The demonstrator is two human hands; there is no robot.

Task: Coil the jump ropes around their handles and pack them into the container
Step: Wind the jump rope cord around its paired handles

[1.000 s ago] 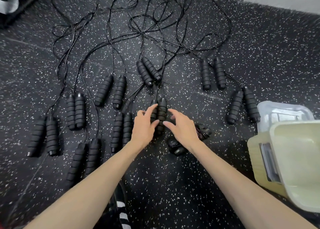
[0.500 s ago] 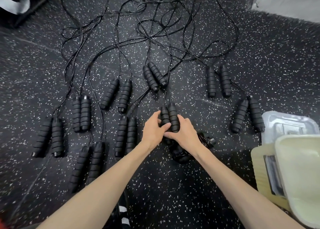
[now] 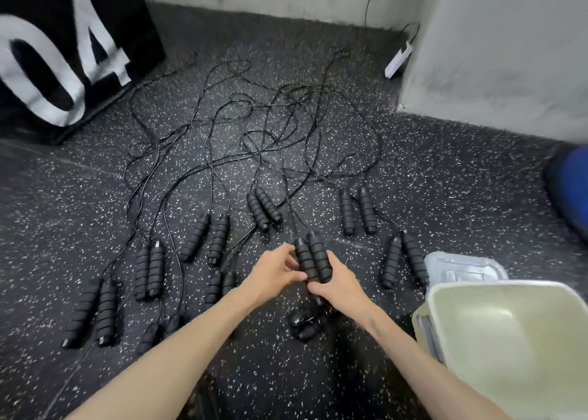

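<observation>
Handle pair now lifted off floor; half second ago we were closing on it there. Right hand curls round pair's near end; left hand pinches its left side. Cord trails far, uncoiled. Container near right. We judge winding comes next.

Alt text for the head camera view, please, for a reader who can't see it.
Two bare hands lift a pair of black foam jump rope handles off a speckled dark floor, the right hand gripping them, the left hand beside them. More handle pairs lie around with tangled cords; an open pale container sits at right.
</observation>
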